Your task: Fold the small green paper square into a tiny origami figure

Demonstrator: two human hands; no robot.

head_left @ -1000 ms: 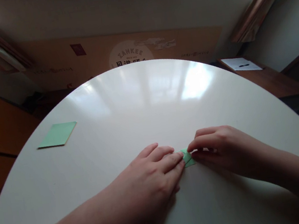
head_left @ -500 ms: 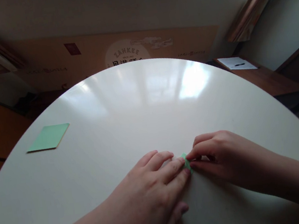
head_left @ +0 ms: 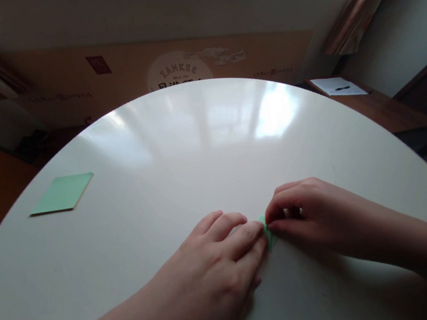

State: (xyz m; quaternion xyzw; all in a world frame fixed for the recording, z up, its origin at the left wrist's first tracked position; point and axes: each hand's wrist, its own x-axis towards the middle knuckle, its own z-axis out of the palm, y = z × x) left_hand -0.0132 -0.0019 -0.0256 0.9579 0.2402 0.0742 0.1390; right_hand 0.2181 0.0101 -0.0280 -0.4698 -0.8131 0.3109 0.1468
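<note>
A small folded piece of green paper [head_left: 271, 238] lies on the white round table [head_left: 185, 185], mostly covered by my fingers. My left hand [head_left: 222, 262] rests flat over its left side, fingers stretched out and the fingertips pressing on the paper. From the right, my right hand [head_left: 302, 213] pinches the paper's right edge between thumb and index finger. How the paper is folded under the fingers cannot be made out.
A stack of square green paper [head_left: 62, 194] lies at the table's left. Beyond the right rim stands a brown desk [head_left: 397, 110] with white sheets [head_left: 332, 86] and a pen [head_left: 342, 88]. A printed cardboard panel [head_left: 125, 71] stands behind the table.
The right thumb and index fingertips have come together at the paper's edge. My left hand stays on the paper, its thumb now more tucked under. The view has tilted slightly.
</note>
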